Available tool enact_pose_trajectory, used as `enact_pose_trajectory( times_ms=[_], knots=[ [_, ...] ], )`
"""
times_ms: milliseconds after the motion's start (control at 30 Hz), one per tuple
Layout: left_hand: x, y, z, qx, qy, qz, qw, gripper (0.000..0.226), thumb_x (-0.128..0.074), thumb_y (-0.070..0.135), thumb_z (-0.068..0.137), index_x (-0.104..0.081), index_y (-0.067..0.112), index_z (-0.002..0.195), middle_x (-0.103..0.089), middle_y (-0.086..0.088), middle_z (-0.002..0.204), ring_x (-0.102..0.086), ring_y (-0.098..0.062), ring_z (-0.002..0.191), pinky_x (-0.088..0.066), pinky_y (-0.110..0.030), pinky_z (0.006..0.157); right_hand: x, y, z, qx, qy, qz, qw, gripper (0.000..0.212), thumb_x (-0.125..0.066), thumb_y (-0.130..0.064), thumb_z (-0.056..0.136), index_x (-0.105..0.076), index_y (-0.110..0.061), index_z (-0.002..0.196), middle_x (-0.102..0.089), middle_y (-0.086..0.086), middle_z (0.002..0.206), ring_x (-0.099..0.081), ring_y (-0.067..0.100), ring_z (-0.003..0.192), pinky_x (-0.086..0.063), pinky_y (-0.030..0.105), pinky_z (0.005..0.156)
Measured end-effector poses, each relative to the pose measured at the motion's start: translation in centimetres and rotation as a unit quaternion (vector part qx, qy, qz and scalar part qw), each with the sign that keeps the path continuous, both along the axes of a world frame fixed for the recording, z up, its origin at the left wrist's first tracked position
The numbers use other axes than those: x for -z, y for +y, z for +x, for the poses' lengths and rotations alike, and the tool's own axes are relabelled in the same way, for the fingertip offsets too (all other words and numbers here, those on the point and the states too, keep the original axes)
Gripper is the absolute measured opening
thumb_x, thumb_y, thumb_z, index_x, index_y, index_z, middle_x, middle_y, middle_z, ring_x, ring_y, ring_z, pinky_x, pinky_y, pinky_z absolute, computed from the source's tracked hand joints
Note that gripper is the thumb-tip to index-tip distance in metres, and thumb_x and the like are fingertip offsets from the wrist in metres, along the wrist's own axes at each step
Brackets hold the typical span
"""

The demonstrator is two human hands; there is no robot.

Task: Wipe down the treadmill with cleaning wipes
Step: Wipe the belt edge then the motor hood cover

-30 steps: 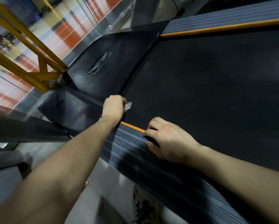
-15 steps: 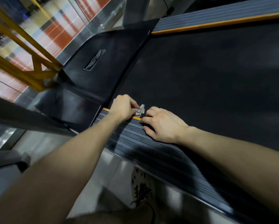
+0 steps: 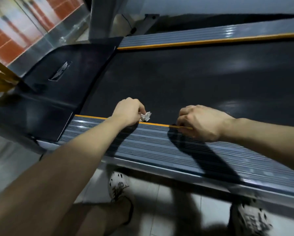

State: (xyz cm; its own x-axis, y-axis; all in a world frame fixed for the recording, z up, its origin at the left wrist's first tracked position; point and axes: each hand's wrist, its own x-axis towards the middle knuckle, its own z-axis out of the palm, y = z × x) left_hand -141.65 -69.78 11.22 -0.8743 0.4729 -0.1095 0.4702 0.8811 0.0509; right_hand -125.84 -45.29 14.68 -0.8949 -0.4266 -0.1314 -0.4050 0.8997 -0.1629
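I hold the wipe [image 3: 145, 116] bunched into a small wad in my left hand [image 3: 128, 111], fingers curled round it so only a crumpled white corner sticks out toward the belt [image 3: 177, 79]. Balled up like this it gives me a firm, narrow edge to press into the seam where the orange strip [image 3: 91, 117] meets the belt, which a flat sheet would skate over. The wad sits right on that strip, at the inner edge of the near side rail [image 3: 159, 147] of the treadmill [image 3: 66, 99], not far from the front cover.

My right hand [image 3: 202, 123] rests further along the same rail, knuckles up and fingers tucked under against the strip. It looks like a brace, taking my weight as I lean over from the floor beside the machine. Its fingertips are hidden beneath the hand, so I cannot tell whether they pinch anything or only press down.

I judge the rail edge is the part in hand, with the wide belt yet to do.
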Motion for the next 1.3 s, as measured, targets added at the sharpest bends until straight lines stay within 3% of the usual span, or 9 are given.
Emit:
enact_pose_trajectory(
  times_ms=[133, 267, 433, 533, 700, 867, 967, 1067, 1300],
  knots=[
    [-3.7, 2.4, 3.1, 0.034, 0.026, 0.028, 0.999, 0.029, -0.067, 0.020, 0.087, -0.072, 0.038, 0.109, -0.079, 0.004, 0.103, -0.072, -0.028, 0.099, -0.057, -0.038, 0.083, -4.5, 1.8, 4.0, 0.067, 0.001, -0.021, 0.998, 0.038, -0.046, -0.044, 0.101, -0.077, -0.022, 0.107, -0.063, -0.003, 0.106, -0.066, 0.022, 0.102, -0.054, 0.040, 0.090],
    [-6.9, 2.3, 6.1, 0.020, 0.002, 0.095, 0.995, 0.023, -0.077, 0.023, 0.079, -0.063, 0.035, 0.094, -0.073, 0.011, 0.091, -0.070, -0.020, 0.089, -0.061, -0.044, 0.082, -6.7, 2.0, 6.7, 0.147, 0.035, -0.070, 0.986, 0.025, -0.059, -0.036, 0.097, -0.077, -0.019, 0.102, -0.063, 0.000, 0.106, -0.067, 0.028, 0.097, -0.055, 0.043, 0.086],
    [-7.4, 0.7, 10.7, -0.080, -0.040, 0.264, 0.960, 0.027, -0.094, 0.032, 0.075, -0.070, 0.030, 0.087, -0.072, 0.013, 0.075, -0.069, -0.006, 0.073, -0.059, -0.030, 0.071, -6.5, -1.7, 7.8, 0.145, 0.075, -0.090, 0.982, 0.016, -0.059, -0.028, 0.097, -0.076, -0.025, 0.098, -0.061, -0.003, 0.101, -0.065, 0.028, 0.090, -0.057, 0.044, 0.080],
    [-7.1, 0.2, 12.2, -0.152, -0.092, 0.325, 0.929, 0.027, -0.096, 0.020, 0.071, -0.074, 0.026, 0.085, -0.073, 0.010, 0.069, -0.073, -0.009, 0.073, -0.060, -0.025, 0.073, -7.0, -4.0, 7.4, 0.161, 0.086, -0.140, 0.973, 0.011, -0.064, -0.026, 0.094, -0.075, -0.026, 0.093, -0.062, -0.005, 0.095, -0.064, 0.025, 0.086, -0.057, 0.042, 0.076],
    [-7.8, -0.7, 12.7, -0.186, -0.106, 0.366, 0.905, 0.029, -0.097, 0.017, 0.070, -0.075, 0.023, 0.089, -0.078, 0.004, 0.077, -0.073, -0.008, 0.074, -0.059, -0.026, 0.074, -7.7, -7.1, 6.5, 0.173, 0.120, -0.216, 0.953, 0.005, -0.072, -0.028, 0.094, -0.076, -0.026, 0.093, -0.059, -0.013, 0.080, -0.060, 0.006, 0.076, -0.051, 0.031, 0.067],
    [-8.0, -3.0, 12.5, -0.192, -0.140, 0.386, 0.892, 0.030, -0.093, 0.009, 0.075, -0.074, 0.019, 0.096, -0.081, 0.001, 0.079, -0.078, -0.010, 0.073, -0.064, -0.029, 0.075, -6.9, -9.5, 5.2, 0.162, 0.107, -0.228, 0.954, 0.021, -0.073, -0.037, 0.096, -0.077, -0.023, 0.111, -0.064, -0.004, 0.101, -0.064, 0.020, 0.092, -0.056, 0.040, 0.080],
    [-8.1, -4.3, 12.7, -0.167, -0.180, 0.422, 0.873, 0.035, -0.092, -0.001, 0.076, -0.071, 0.013, 0.101, -0.081, -0.005, 0.082, -0.080, -0.025, 0.081, -0.068, -0.044, 0.083, -5.8, -10.8, 4.5, 0.167, 0.078, -0.229, 0.956, 0.024, -0.075, -0.046, 0.094, -0.076, -0.025, 0.105, -0.064, -0.003, 0.101, -0.064, 0.020, 0.091, -0.057, 0.041, 0.079],
    [-7.9, -5.9, 13.0, -0.148, -0.199, 0.440, 0.863, 0.038, -0.092, -0.005, 0.077, -0.070, 0.009, 0.103, -0.077, -0.011, 0.087, -0.075, -0.025, 0.079, -0.068, -0.043, 0.079, -5.0, -11.8, 3.9, 0.177, 0.058, -0.230, 0.955, 0.029, -0.076, -0.056, 0.091, -0.071, -0.028, 0.094, -0.066, -0.006, 0.094, -0.066, 0.017, 0.086, -0.058, 0.039, 0.073],
    [-7.9, -9.4, 14.1, -0.096, -0.250, 0.461, 0.846, 0.039, -0.077, -0.012, 0.086, -0.068, 0.011, 0.116, -0.078, -0.017, 0.110, -0.076, -0.014, 0.089, -0.064, -0.032, 0.085, -4.1, -13.9, 3.6, 0.178, 0.041, -0.247, 0.952, 0.021, -0.083, -0.034, 0.085, -0.069, -0.027, 0.097, -0.068, -0.007, 0.095, -0.065, 0.015, 0.088, -0.058, 0.040, 0.081]
  ],
)
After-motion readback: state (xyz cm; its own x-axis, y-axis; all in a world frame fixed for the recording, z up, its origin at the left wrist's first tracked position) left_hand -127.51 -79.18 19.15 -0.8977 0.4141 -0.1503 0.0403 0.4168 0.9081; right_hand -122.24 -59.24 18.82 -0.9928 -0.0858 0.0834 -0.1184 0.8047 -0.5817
